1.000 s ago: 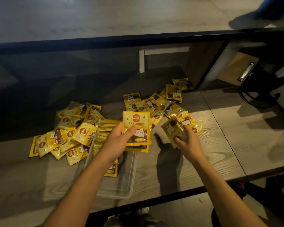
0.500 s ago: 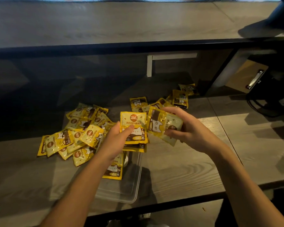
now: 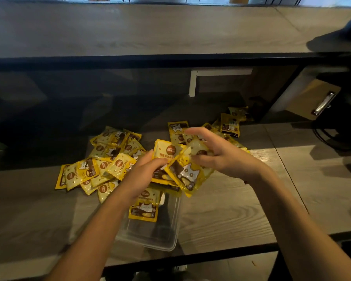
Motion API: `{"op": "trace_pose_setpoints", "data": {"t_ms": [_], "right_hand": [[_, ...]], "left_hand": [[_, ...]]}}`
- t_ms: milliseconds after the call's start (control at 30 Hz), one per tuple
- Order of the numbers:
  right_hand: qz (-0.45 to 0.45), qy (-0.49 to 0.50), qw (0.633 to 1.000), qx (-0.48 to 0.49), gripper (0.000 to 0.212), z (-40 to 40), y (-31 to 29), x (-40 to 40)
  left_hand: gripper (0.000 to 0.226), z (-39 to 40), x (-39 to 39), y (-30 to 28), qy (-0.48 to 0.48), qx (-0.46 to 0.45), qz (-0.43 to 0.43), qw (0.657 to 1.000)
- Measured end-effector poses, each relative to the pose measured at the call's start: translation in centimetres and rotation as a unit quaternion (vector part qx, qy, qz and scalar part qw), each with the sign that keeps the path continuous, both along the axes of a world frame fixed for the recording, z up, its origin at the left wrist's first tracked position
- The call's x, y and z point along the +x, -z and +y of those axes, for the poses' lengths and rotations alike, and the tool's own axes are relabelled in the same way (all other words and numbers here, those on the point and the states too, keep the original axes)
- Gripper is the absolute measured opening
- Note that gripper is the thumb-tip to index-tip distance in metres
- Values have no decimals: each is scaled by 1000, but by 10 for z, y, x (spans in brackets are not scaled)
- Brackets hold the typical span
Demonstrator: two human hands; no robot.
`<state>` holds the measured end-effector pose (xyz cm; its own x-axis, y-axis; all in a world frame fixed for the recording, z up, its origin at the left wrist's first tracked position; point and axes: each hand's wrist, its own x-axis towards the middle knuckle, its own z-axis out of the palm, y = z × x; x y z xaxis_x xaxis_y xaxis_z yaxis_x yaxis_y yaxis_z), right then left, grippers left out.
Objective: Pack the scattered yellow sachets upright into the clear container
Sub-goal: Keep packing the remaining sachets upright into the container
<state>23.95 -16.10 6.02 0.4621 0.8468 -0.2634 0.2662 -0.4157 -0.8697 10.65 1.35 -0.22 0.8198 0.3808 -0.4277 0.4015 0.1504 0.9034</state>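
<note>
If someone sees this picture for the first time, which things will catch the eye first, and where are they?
First come the two hands in the middle: the left hand grips a stack of yellow sachets, and the right hand holds a tilted sachet against it, above the clear container at the table's near edge. Next is the loose pile of yellow sachets to the left, with more sachets behind the right hand.

A single head-worn wide-angle camera looked forward and down from close above, with the left hand [image 3: 142, 175] and right hand [image 3: 221, 157] mid-frame over the tabletop [image 3: 241, 209].
</note>
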Motion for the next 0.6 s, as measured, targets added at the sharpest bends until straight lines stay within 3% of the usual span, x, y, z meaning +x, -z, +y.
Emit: {"op": "trace_pose_setpoints", "data": {"t_ms": [167, 267, 400, 500, 600], "right_hand": [[-66, 40, 996, -50, 66, 32, 10, -18], [-154, 41, 985, -65, 66, 45, 17, -28], [-211, 78, 972, -70, 76, 56, 26, -42], [-198, 148, 966, -81, 82, 63, 34, -60], [-157, 221, 959, -84, 69, 68, 47, -84]], "left_hand": [[25, 0, -12, 3, -40, -22, 7, 999], [73, 6, -25, 8, -30, -18, 32, 999], [21, 13, -40, 5, 72, 9, -3, 997], [18, 17, -45, 2, 42, -8, -6, 999], [25, 21, -49, 0, 8, -1, -33, 999]]}}
